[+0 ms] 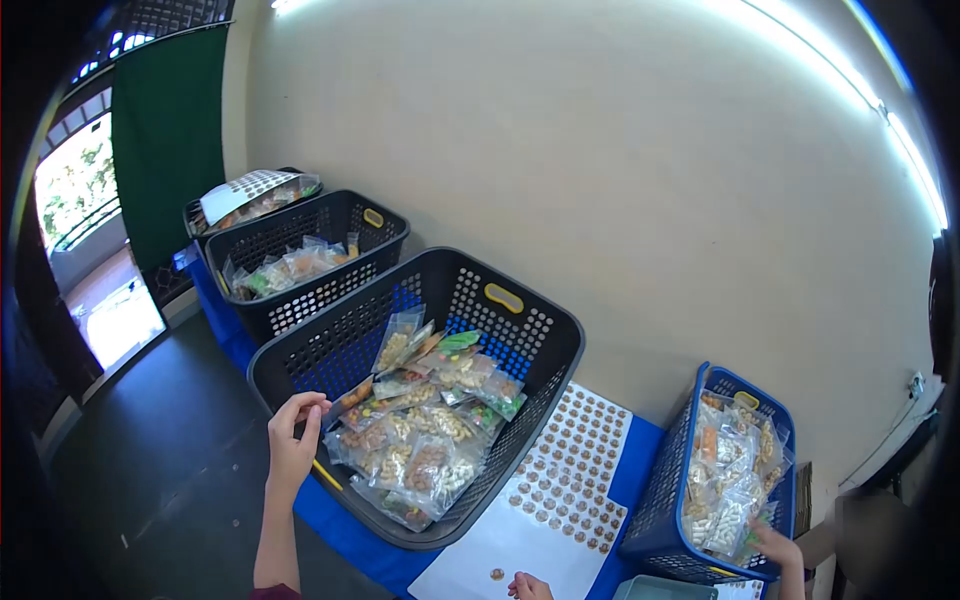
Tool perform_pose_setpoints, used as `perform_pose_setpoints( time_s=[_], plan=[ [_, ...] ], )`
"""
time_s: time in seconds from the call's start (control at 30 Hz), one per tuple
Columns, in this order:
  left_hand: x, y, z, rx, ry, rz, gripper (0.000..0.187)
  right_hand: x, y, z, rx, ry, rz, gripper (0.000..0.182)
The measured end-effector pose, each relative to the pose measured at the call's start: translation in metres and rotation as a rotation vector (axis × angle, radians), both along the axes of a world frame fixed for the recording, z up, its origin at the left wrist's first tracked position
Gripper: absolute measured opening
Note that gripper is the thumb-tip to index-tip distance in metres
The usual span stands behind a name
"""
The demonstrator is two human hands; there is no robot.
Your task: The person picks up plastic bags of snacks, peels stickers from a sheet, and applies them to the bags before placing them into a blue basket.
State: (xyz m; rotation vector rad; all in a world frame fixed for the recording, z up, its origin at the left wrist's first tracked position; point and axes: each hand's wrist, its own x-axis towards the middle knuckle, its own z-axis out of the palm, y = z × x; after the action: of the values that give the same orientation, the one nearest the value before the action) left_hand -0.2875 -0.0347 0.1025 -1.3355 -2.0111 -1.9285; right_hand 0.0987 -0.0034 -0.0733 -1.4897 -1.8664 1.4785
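My left hand (293,445) is at the left rim of the large dark basket (545,325), with thumb and fingers pinched together. A small clear packet of brown snacks (355,393) meets its fingertips, seemingly held by one end. Inside that basket lies a heap of clear packets (425,440) with nuts and other pieces. Low in the view, my right hand (530,587) is partly cut off by the frame edge. Its fingers are closed over the white sticker sheet (465,560), close to a single round brown sticker (497,574). Whatever those fingers hold is too small to make out.
A blue basket of packets (690,480) stands at right, with another person's hand (775,548) reaching in. Two more dark baskets, one nearer (300,290) and one farther (190,215), stand at back left. Blue cloth (640,450) covers the table. A wall rises behind.
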Motion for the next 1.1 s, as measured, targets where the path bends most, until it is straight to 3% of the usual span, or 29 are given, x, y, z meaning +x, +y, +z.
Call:
perform_pose_setpoints(
  time_s=[0.27,0.37,0.53,0.63,0.67,0.77,0.97,1.1],
  plan=[
    [0.008,0.078,0.072,-0.056,0.442,-0.431,0.013,0.024,-0.017,-0.001,0.089,-0.013,-0.243,0.048],
    [0.007,0.143,0.073,-0.353,0.545,-0.626,0.019,0.032,-0.032,-0.013,0.055,-0.009,-0.340,0.045],
    [-0.021,0.238,-0.021,-0.884,0.789,-0.595,0.025,0.039,-0.047,-0.024,0.082,-0.008,-0.403,0.038],
    [-0.030,0.270,-0.084,-1.020,0.818,-0.612,0.030,0.040,-0.056,-0.014,0.068,-0.048,-0.459,0.035],
    [-0.033,0.266,-0.097,-0.948,0.821,-0.619,0.029,0.039,-0.061,-0.006,0.090,-0.066,-0.463,0.034],
    [-0.037,0.265,-0.124,-0.801,0.828,-0.638,0.030,0.042,-0.072,0.009,0.160,-0.097,-0.512,0.029],
    [-0.048,0.277,-0.153,-1.093,0.927,-0.599,0.034,0.067,-0.089,-0.023,0.195,-0.181,-0.620,0.028],
    [-0.056,0.282,-0.163,-1.268,1.006,-0.559,0.036,0.053,-0.085,-0.014,0.163,-0.163,-0.630,0.028]
  ],
)
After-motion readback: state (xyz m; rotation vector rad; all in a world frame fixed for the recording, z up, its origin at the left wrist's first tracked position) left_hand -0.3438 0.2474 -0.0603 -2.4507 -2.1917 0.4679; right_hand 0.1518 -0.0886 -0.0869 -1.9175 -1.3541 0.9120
